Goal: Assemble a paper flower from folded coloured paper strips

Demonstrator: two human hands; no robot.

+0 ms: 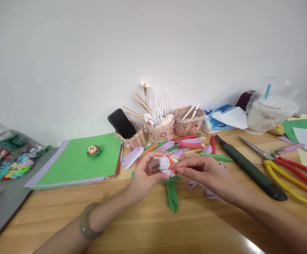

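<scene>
My left hand (146,173) and my right hand (199,170) meet at the middle of the wooden table (148,225). Both pinch a small folded paper piece (168,164) in white, lilac and orange. A ring shows on a left finger, and a grey-green bangle (88,223) sits on my left wrist. Under the hands lies a green folded paper strip (172,197) pointing toward me. Behind them spreads a pile of folded paper strips (187,144) in lilac, red, green and orange.
Green paper sheets (76,163) with a small paper flower (93,150) lie left. Three stick baskets (161,131) hold a phone (121,123) and pens by the wall. A utility knife (251,171), scissors (293,168), tissues (222,120) and a lidded cup (271,113) are right. Paper flowers (5,165) lie far left.
</scene>
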